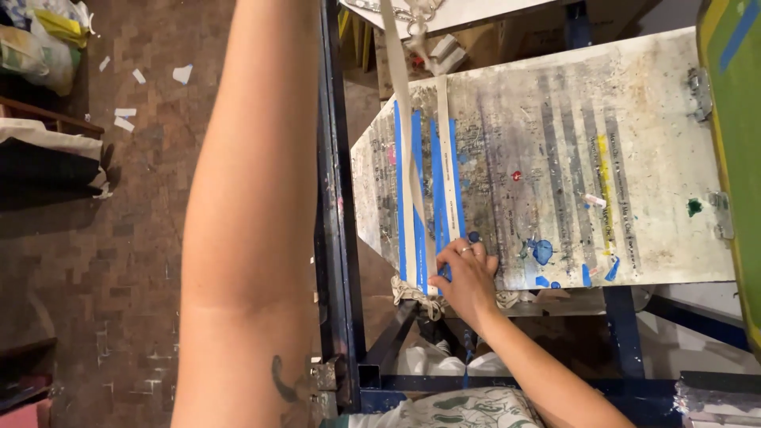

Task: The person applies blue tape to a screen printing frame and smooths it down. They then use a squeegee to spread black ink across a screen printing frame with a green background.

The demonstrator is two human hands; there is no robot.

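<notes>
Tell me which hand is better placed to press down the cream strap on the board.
Right. The right hand already rests at the near end of the cream strap on the paint-stained board. The left arm is raised past the dark frame, with its hand out of view.

— What are you wearing here?

— Nothing on either arm: both are bare, no sleeves in sight. My right hand (468, 277) carries a thin silvery ring on one finger.

— Any markings?

— A dark tattoo, a curved shape, on my left forearm (250, 238) near the lower edge. Below, my pale top with a green printed pattern shows.
</notes>
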